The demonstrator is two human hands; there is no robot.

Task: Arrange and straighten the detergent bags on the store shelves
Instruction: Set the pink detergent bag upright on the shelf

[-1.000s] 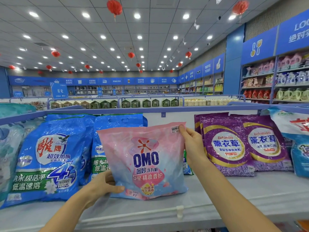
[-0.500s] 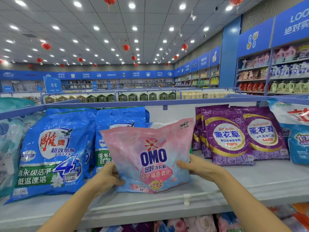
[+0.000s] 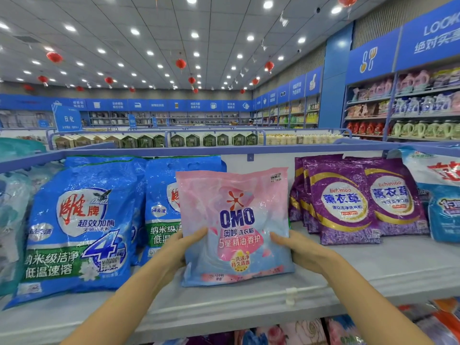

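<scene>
A pink OMO bag (image 3: 235, 227) is being held upright on the shelf (image 3: 373, 265), its lower sides pinched by the left hand (image 3: 183, 247) and right hand (image 3: 301, 250), thumbs in front, other fingers hidden behind; a forward slump is arguably being risked if released unpropped

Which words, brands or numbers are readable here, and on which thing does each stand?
"OMO": pink bag
"5星·精油香护": pink bag
"雕牌": blue bag
"超效加酶": blue bag
"薰衣草": purple bags
"LOOK": blue wall sign
"日化": aisle sign
Price sticker: too blurred.
</scene>
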